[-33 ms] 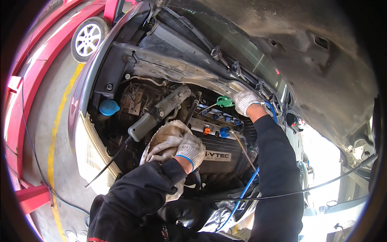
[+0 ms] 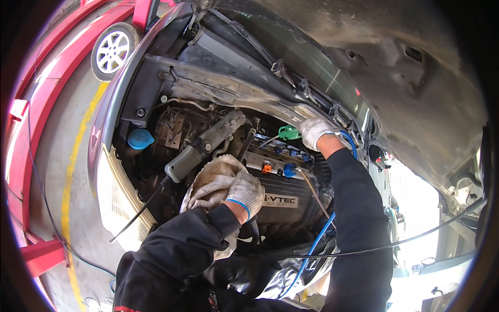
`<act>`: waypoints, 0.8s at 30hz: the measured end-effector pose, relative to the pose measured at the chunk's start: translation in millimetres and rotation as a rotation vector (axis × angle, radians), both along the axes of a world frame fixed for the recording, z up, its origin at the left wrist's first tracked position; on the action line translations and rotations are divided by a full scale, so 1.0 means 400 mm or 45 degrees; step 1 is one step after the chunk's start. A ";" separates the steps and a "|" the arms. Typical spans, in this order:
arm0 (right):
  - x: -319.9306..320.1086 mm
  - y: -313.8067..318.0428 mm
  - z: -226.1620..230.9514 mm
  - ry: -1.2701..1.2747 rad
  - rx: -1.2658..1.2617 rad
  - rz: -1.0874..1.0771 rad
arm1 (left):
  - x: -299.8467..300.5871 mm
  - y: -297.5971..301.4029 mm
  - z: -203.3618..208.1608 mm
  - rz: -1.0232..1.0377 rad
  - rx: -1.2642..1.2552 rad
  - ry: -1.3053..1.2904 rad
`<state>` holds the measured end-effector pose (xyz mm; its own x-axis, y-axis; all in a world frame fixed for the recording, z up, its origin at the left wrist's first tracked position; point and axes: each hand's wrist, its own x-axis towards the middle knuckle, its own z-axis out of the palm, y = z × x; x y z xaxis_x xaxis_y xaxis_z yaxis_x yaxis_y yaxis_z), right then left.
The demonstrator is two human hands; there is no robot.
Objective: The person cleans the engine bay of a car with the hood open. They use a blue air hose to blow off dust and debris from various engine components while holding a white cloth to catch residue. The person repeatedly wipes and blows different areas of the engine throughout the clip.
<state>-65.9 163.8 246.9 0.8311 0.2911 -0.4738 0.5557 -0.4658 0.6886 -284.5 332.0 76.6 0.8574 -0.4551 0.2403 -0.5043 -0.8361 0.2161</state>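
My right hand [image 2: 316, 133], in a white knit glove, is closed round a green air blow gun [image 2: 289, 132] above the far side of the engine. The gun's thin metal nozzle points left and down toward the engine top. A blue air hose [image 2: 349, 139] comes out behind that hand. My left hand [image 2: 246, 193], gloved too, grips a dirty beige rag [image 2: 213, 179] over the front of the engine cover. The rag hides part of the engine. Between the hands, an orange plug-like piece [image 2: 266, 169] and a blue one [image 2: 289, 170] sit on the engine top.
A grey lamp-like bar [image 2: 208, 143] with a black cable lies across the engine bay. The raised hood [image 2: 384, 78] hangs at upper right. A blue-capped filler [image 2: 140, 139] sits at left. On the floor are a wheel [image 2: 114, 51] and red lift parts [image 2: 31, 156].
The green blow gun and my right hand have shifted very slightly left. My left hand and the rag have stayed in place.
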 end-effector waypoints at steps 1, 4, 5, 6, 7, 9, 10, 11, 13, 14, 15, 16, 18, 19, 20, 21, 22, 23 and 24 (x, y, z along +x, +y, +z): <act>-0.004 -0.002 0.004 0.029 -0.005 -0.014 | -0.003 0.012 0.012 -0.031 0.015 0.053; -0.019 -0.011 0.019 -0.132 0.049 -0.039 | -0.007 0.071 0.029 -0.050 -0.228 0.112; -0.023 -0.012 0.023 -0.061 -0.031 -0.030 | 0.003 0.094 0.027 -0.049 -0.179 0.176; -0.031 -0.014 0.021 -0.036 -0.005 -0.046 | 0.014 0.110 0.024 -0.095 -0.203 0.201; -0.036 -0.015 0.020 -0.039 0.042 -0.013 | 0.028 0.123 0.018 -0.059 -0.121 0.250; -0.042 -0.013 0.019 -0.094 0.064 -0.064 | 0.056 0.148 0.005 -0.015 -0.255 0.179; -0.050 -0.016 0.022 -0.043 0.060 -0.059 | 0.066 0.156 0.003 -0.040 -0.363 0.216; -0.056 -0.019 0.031 -0.010 0.048 -0.066 | 0.073 0.160 0.006 0.058 -0.380 0.328; -0.083 -0.031 0.061 0.001 0.023 -0.128 | 0.071 0.169 0.020 0.117 -0.401 0.395; -0.106 -0.046 0.092 -0.081 0.099 -0.151 | 0.092 0.190 0.033 -0.054 -0.412 0.285; -0.133 -0.062 0.132 -0.094 0.136 -0.166 | 0.103 0.199 0.051 -0.033 -0.538 0.528; -0.164 -0.075 0.176 -0.123 0.180 -0.176 | 0.109 0.210 0.069 0.007 -0.547 0.638; -0.255 -0.100 0.253 -0.175 0.185 -0.290 | 0.137 0.232 0.102 0.086 -0.546 0.553; -0.304 -0.109 0.291 -0.198 0.247 -0.321 | 0.149 0.241 0.114 0.091 -0.885 0.635; -0.353 -0.116 0.329 -0.228 0.286 -0.373 | 0.162 0.242 0.125 0.036 -1.301 0.660; -0.393 -0.115 0.360 -0.253 0.275 -0.436 | 0.168 0.243 0.132 -0.141 -1.854 0.774; -0.431 -0.115 0.394 -0.274 0.246 -0.512 | 0.174 0.242 0.139 -0.336 -2.308 0.870; -0.469 -0.115 0.428 -0.289 0.184 -0.675 | 0.172 0.244 0.142 -0.522 -2.810 1.127; -0.505 -0.111 0.446 -0.329 0.182 -0.662 | 0.166 0.248 0.146 -0.547 -2.797 1.035</act>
<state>-267.8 119.2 425.2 0.9648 -0.1385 -0.2235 0.0530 -0.7300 0.6814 -218.0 431.2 134.8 0.9530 -0.2065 0.2216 0.0881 0.8890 0.4493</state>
